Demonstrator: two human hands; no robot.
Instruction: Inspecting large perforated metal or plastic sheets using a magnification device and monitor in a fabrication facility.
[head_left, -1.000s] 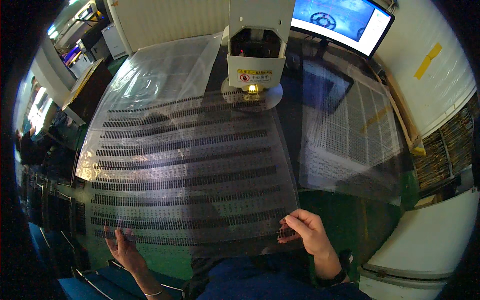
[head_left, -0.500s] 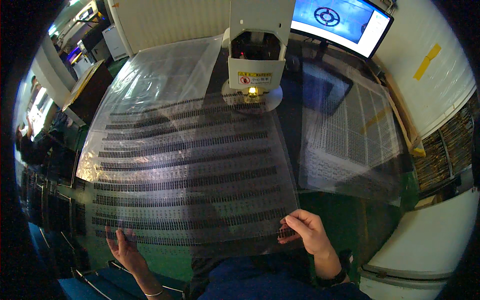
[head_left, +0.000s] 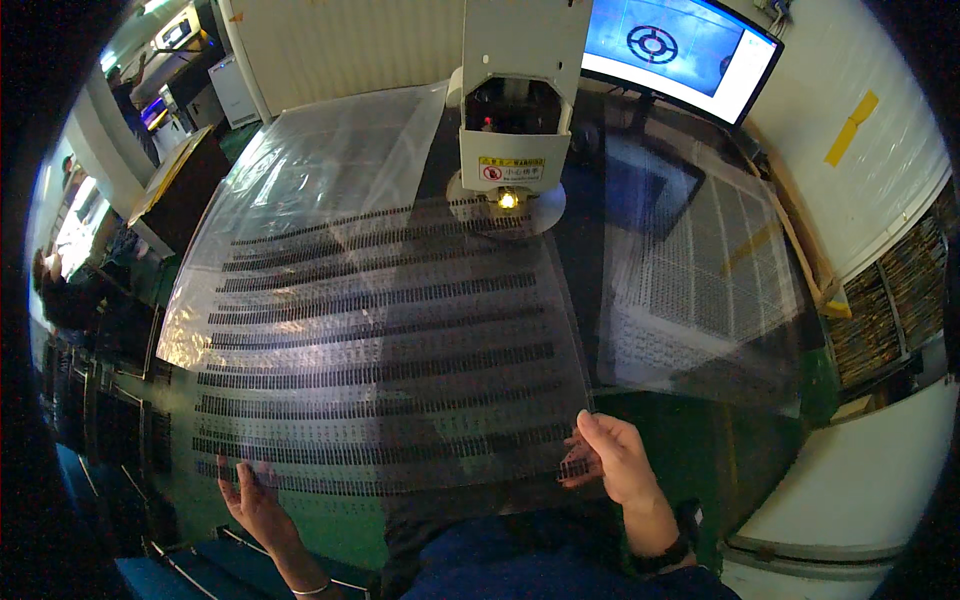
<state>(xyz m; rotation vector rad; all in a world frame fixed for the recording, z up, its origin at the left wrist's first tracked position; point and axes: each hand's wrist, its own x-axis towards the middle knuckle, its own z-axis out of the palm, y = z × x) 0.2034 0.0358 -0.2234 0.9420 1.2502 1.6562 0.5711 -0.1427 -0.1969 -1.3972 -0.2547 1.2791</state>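
A large clear film sheet (head_left: 400, 345) printed with dark dashed rows stretches in front of me, its far edge beneath the head of a white machine (head_left: 515, 150). My left hand (head_left: 255, 505) holds its near left corner, one digit over the film and the other fingers visible through it. At the near right corner my right hand (head_left: 618, 460) pinches the edge, thumb on top and fingers showing through from underneath. A small lamp (head_left: 508, 201) glows yellow under the machine head, above a round pale plate (head_left: 548, 212).
Another printed film (head_left: 700, 290) lies on the dark table to the right. Clear plastic sheeting (head_left: 330, 140) covers the far left. A monitor (head_left: 685, 50) showing a ringed cross mark stands at the back right. A white rounded cabinet (head_left: 850, 480) is at the near right. People work far left.
My right thumb has straightened and lies along the film's edge, with the fingers beneath spread a little. The film and left hand have barely shifted. The whole view has tilted slightly.
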